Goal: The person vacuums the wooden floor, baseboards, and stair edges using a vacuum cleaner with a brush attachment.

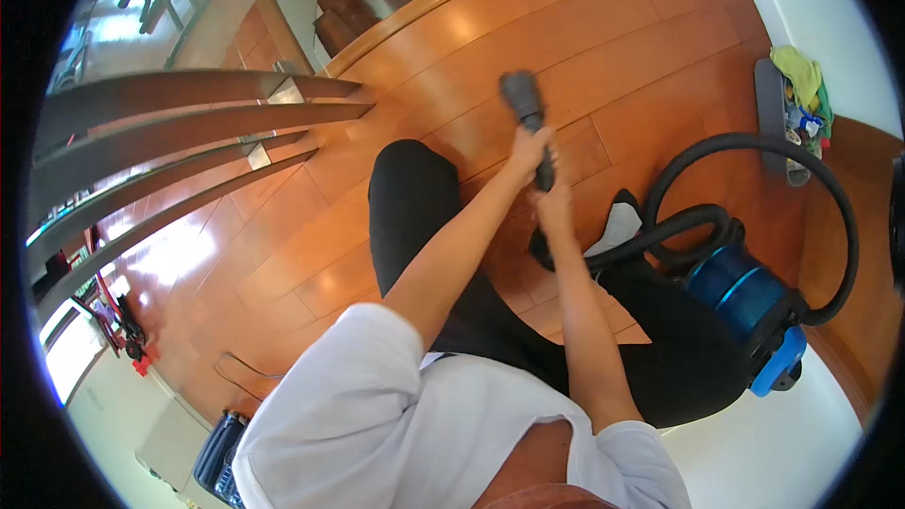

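A dark grey vacuum brush head points forward over the wooden floor. Its short neck runs back into both hands. My left hand is wrapped round the neck just behind the brush. Closer to my body, my right hand is closed round the rear end of the same piece. A black ribbed hose loops over the floor on the right and joins a blue canister vacuum beside my bent leg. Part of the hose passes near my foot.
Dark slatted railings and glass stand on the left. Steps lie beyond the floor's edge at the top. A grey tray with cloths and small items sits by the right wall. A dark blue case is at lower left.
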### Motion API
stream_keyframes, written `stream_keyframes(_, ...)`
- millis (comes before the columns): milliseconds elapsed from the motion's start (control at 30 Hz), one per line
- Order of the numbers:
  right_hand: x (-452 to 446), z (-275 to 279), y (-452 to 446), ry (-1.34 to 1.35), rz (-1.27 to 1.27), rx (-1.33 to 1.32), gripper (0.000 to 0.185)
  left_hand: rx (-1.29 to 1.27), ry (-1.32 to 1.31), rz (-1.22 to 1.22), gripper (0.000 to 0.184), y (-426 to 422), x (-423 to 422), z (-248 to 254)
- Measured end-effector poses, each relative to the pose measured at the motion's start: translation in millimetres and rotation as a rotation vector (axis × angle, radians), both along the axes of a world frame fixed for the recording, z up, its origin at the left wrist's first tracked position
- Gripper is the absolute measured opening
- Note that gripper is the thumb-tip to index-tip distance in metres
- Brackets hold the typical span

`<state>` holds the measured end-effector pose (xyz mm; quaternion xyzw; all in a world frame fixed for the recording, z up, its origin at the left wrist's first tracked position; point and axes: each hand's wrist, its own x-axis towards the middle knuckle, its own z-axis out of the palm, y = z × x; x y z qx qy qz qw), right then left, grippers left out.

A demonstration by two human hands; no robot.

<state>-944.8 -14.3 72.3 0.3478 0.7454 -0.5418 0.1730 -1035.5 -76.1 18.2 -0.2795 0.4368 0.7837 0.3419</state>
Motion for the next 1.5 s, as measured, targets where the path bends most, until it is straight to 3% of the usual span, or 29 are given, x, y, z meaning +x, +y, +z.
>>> stream_keyframes(67, 29, 9, -27, 0.066, 0.198, 0.169, 0.055, -0.115, -0.084, 0.107, 0.024, -35, 32, 18)
stream_keyframes(100, 29, 17, -32, 0.015, 0.175, 0.144, 0.054, -0.19, -0.12, 0.122, 0.024, -42, 36, 34)
stream_keyframes(233, 18, -11, -8, -0.007, 0.037, 0.052, 0.049, -0.225, -0.012, 0.092, 0.021, -7, 20, 12)
stream_keyframes(300, -6, -4, 9, -0.064, -0.092, -0.041, 0.045, -0.244, 0.046, -0.042, 0.02, 17, -8, -15)
stream_keyframes(367, -29, -2, 21, -0.064, -0.195, -0.092, 0.042, -0.152, 0.109, -0.14, 0.04, 44, -37, -21)
stream_keyframes(433, -47, -5, 35, 0.003, -0.269, -0.084, 0.04, -0.167, 0.064, -0.24, 0.039, 68, -64, -18)
stream_keyframes(533, -52, 1, 27, -0.104, -0.308, -0.037, 0.041, -0.112, 0.047, -0.285, 0.038, 69, -69, -13)
stream_keyframes(600, -18, 3, -3, 0.051, -0.374, -0.138, 0.049, -0.06, 0.121, -0.356, 0.038, 37, -37, -25)
stream_keyframes(667, 30, 9, -27, -0.06, -0.27, -0.122, 0.064, -0.199, 0.17, -0.384, 0.04, 3, 22, -33)
stream_keyframes(700, 59, 15, -44, 0.096, -0.262, 0.046, 0.054, -0.155, 0.064, -0.331, 0.043, -10, 49, 8)
stream_keyframes(733, 74, 20, -51, -0.019, -0.269, 0.0, 0.048, -0.272, -0.049, -0.378, 0.045, -18, 61, 25)
stream_keyframes(900, 66, 6, -38, -0.046, -0.391, -0.115, 0.049, -0.267, 0.024, -0.428, 0.049, 6, 54, 6)
stream_keyframes(1000, 58, -13, -36, 0.137, -0.509, -0.088, 0.046, -0.36, 0.091, -0.578, 0.053, 26, 39, -7)
stream_keyframes(1100, 38, -22, -25, 0.302, -0.635, -0.215, 0.043, -0.438, 0.29, -0.741, 0.06, 53, 24, -80)
stream_keyframes(1200, 34, -41, -7, 0.213, -0.63, -0.211, 0.043, -0.442, 0.209, -0.768, 0.063, 74, 7, -54)
stream_keyframes(1233, 35, -36, -3, 0.222, -0.581, -0.216, 0.041, -0.418, 0.18, -0.727, 0.066, 73, 7, -28)
stream_keyframes(1333, 41, 7, -5, 0.034, -0.454, -0.159, 0.045, -0.365, 0.137, -0.642, 0.058, 57, 23, -28)
stream_keyframes(1400, 69, 17, -25, 0.029, -0.32, -0.035, 0.049, -0.277, 0.008, -0.49, 0.033, 23, 55, -28)
stream_keyframes(1467, 84, 14, -37, 0.005, -0.239, 0.032, 0.052, -0.306, -0.083, -0.371, 0.033, -5, 71, 18)
stream_keyframes(1500, 85, 18, -45, -0.02, -0.229, 0.031, 0.053, -0.312, -0.086, -0.356, 0.034, -10, 76, 17)
